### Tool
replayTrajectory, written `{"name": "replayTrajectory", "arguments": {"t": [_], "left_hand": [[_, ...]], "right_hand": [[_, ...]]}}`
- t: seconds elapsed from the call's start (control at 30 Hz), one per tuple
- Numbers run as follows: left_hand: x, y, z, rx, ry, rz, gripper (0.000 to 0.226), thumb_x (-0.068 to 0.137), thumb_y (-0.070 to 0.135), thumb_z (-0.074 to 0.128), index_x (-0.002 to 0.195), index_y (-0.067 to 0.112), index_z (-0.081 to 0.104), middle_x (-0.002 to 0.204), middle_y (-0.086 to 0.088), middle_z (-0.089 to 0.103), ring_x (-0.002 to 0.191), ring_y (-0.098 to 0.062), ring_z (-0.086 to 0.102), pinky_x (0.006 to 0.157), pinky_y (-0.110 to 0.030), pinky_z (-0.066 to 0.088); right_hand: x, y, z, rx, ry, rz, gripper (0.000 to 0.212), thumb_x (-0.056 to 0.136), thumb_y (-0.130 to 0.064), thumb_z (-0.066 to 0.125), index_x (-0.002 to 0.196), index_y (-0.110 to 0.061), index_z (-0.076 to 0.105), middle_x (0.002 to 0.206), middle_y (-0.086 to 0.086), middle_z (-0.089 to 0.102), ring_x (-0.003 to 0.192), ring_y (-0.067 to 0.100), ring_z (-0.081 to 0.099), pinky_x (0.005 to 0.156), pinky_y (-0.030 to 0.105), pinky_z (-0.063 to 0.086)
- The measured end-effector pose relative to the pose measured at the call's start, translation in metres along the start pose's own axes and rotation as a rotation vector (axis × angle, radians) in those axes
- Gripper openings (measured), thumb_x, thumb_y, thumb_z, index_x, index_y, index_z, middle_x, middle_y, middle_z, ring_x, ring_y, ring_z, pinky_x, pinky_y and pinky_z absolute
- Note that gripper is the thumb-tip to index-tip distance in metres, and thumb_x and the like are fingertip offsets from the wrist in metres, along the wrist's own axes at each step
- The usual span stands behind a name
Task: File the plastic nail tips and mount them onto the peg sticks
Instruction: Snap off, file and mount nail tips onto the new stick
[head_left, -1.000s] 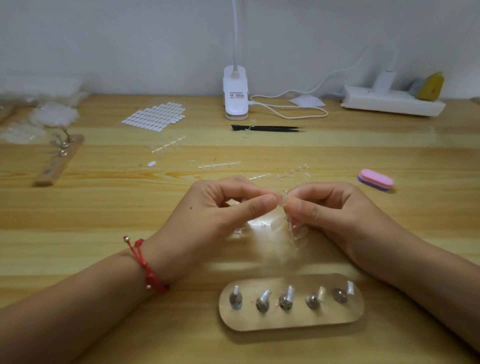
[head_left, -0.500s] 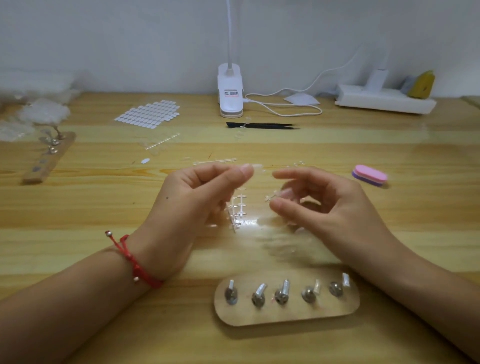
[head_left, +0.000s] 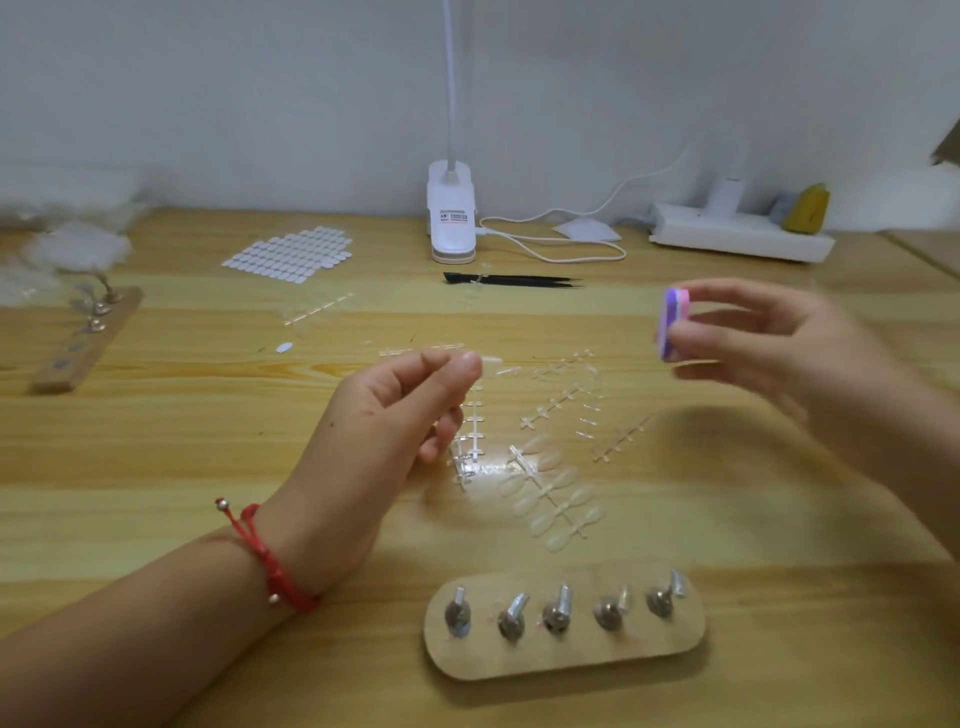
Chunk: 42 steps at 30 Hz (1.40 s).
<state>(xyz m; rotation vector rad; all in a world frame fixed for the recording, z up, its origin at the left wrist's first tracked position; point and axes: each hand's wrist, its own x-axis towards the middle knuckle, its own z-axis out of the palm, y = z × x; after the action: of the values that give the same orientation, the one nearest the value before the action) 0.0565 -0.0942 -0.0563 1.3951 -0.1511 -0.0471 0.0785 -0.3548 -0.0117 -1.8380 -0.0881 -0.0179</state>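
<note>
A: Nearest thing?
B: Wooden peg board (head_left: 566, 657) at the near edge of the desk (head_left: 156, 441), with five peg sticks (head_left: 558, 610) in a row, leaning a bit.
A: Left hand?
B: Left hand (head_left: 384, 415), red bracelet (head_left: 270, 556) on the wrist, was over the desk middle. Its grip was closed, thumb and forefinger pinching a small clear nail tip (head_left: 489, 359) (barely visible, only a sliver at the fingertips).
A: Other tips?
B: A strip of nail tips (head_left: 558, 499) lay flat just past the board. Bare clear strips (head_left: 561, 405) were scattered beyond it.
A: Right hand?
B: Right hand (head_left: 769, 353) was raised off the desk and blurred. Its grip held the pink-purple file block (head_left: 672, 325) on edge, between thumb and fingers, well apart from the left hand.
A: Far side?
B: Black tweezers (head_left: 514, 280), a sheet of white tabs (head_left: 291, 254), a white lamp clamp (head_left: 451, 218), and a power strip (head_left: 737, 239) by the wall. A second peg board (head_left: 88, 338) was far left.
</note>
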Motion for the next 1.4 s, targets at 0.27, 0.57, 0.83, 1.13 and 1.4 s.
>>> {"name": "replayTrajectory", "arguments": {"t": [0.27, 0.57, 0.83, 1.13, 1.4], "left_hand": [[-0.003, 0.001, 0.001, 0.056, -0.079, 0.041, 0.011, 0.078, 0.032, 0.062, 0.071, 0.025, 0.067, 0.060, 0.005, 0.047, 0.052, -0.007, 0.040, 0.047, -0.013, 0.034], [-0.006, 0.002, 0.005, 0.130, -0.149, 0.048, 0.011, 0.081, 0.029, 0.058, 0.078, 0.019, 0.059, 0.046, 0.009, 0.032, 0.041, -0.006, 0.024, 0.039, -0.013, 0.024], [-0.007, 0.000, 0.005, 0.211, -0.141, 0.062, 0.013, 0.084, 0.032, 0.061, 0.080, 0.020, 0.061, 0.046, 0.010, 0.031, 0.042, -0.005, 0.026, 0.041, -0.013, 0.025], [-0.008, 0.002, 0.006, 0.220, -0.123, 0.090, 0.017, 0.084, 0.033, 0.064, 0.080, 0.017, 0.064, 0.046, 0.007, 0.030, 0.041, -0.004, 0.027, 0.042, -0.011, 0.026], [-0.007, 0.003, 0.008, 0.245, -0.124, 0.058, 0.020, 0.078, 0.034, 0.058, 0.079, 0.015, 0.063, 0.046, 0.006, 0.028, 0.039, -0.004, 0.024, 0.040, -0.010, 0.025]], "right_hand": [[-0.024, 0.014, 0.076, 0.489, -0.276, 0.003, 0.035, 0.068, -0.019, 0.081, 0.102, -0.021, 0.076, 0.092, 0.012, 0.075, 0.083, 0.021, 0.073, 0.062, 0.025, 0.057], [-0.030, 0.020, 0.082, 0.403, -0.293, -0.066, 0.038, 0.066, -0.025, 0.078, 0.103, -0.030, 0.075, 0.091, 0.009, 0.075, 0.076, 0.018, 0.072, 0.065, 0.025, 0.058], [-0.030, 0.020, 0.082, 0.434, -0.245, -0.059, 0.035, 0.063, -0.021, 0.083, 0.096, -0.029, 0.076, 0.087, 0.011, 0.075, 0.075, 0.021, 0.073, 0.064, 0.026, 0.058], [-0.030, 0.018, 0.083, 0.460, -0.205, -0.020, 0.030, 0.061, -0.024, 0.079, 0.090, -0.024, 0.071, 0.084, 0.012, 0.073, 0.076, 0.026, 0.073, 0.060, 0.028, 0.058], [-0.029, 0.018, 0.083, 0.466, -0.208, -0.027, 0.026, 0.062, -0.024, 0.079, 0.088, -0.027, 0.073, 0.084, 0.011, 0.073, 0.075, 0.024, 0.073, 0.061, 0.027, 0.058]]}}
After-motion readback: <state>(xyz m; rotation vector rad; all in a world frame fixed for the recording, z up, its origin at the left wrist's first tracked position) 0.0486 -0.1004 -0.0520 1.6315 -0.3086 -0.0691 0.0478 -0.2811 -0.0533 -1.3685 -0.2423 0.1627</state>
